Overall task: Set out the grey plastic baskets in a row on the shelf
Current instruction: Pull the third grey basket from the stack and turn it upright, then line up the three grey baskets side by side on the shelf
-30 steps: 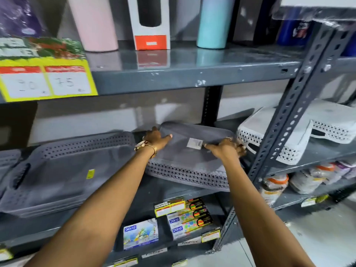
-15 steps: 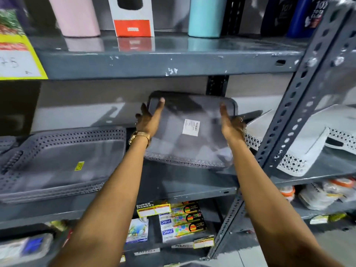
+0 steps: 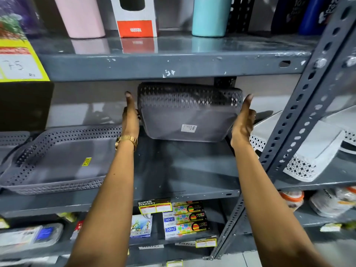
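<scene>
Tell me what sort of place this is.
Probably a shop aisle: a handwritten price card hangs off the metal shelving, a barcode sticker marks the grey basket, and boxed stationery sits below.

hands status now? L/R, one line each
Left hand: open palm pressed on the left side of the grey basket.
Right hand: open palm pressed on its right side; together they hold it tilted up.

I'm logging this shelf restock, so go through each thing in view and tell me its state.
Grey basket: lifted off the shelf, tipped up, base with white label facing the camera.
Left hand: pressed flat on the basket's left side.
Right hand: pressed flat on its right side.
Grey basket stack: resting tilted on the shelf, at left.
White baskets: upside down, at right.
Middle shelf: bare below the lifted basket.
</scene>
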`<state>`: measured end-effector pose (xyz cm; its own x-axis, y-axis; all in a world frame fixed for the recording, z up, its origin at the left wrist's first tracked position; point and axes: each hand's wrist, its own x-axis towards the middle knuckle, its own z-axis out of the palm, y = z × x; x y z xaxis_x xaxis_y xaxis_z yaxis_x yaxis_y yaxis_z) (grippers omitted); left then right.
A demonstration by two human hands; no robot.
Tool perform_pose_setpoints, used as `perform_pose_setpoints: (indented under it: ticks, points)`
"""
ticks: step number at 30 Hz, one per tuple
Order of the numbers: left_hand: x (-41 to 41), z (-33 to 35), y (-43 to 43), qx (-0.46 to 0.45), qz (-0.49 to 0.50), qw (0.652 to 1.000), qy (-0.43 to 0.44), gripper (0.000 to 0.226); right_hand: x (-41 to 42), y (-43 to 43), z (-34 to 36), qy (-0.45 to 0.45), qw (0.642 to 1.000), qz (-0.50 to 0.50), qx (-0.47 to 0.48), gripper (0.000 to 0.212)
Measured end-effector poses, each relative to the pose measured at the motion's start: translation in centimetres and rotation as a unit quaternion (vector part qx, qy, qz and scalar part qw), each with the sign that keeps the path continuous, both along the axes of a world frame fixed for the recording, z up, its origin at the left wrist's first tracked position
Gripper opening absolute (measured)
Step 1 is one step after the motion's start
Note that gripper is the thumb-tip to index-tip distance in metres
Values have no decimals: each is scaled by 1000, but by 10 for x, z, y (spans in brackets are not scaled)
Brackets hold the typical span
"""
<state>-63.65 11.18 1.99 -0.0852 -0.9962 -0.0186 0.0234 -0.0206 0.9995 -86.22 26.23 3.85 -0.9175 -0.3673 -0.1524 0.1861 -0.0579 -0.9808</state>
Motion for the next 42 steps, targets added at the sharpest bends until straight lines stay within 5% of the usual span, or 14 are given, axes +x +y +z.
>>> perform_pose_setpoints:
  ticks: [6,11,14,18,23,27,31,35,42]
  points:
    - [13,-20,18,40,12,996,-76,116,9,5,-32,35,999,-17,16,25]
    - [26,-37,18,60,-8,996,-65,7,14,15,-56,-59,996,-62,-12,54]
    - [27,-36,37,49,-19,993,-110,18,24,20,-75,-71,996,-49,27,60]
    - [36,-42,58,9,-31,980,-196,19,35,30,-104,3,997,-36,65,35]
    - [37,-47,75,-26,-36,948,-315,40,43,37,-121,87,986,-15,138,52]
    - [37,-38,83,-73,-48,917,-390,44,60,36,-115,317,882,16,349,75]
    - [59,-26,74,-120,-41,898,-422,36,97,12,-92,451,831,46,322,47]
    - [108,-18,58,-158,-31,884,-438,36,151,-30,-67,394,864,182,254,34]
    - [253,-19,12,-157,23,843,-513,41,233,-93,-70,298,828,316,356,78]
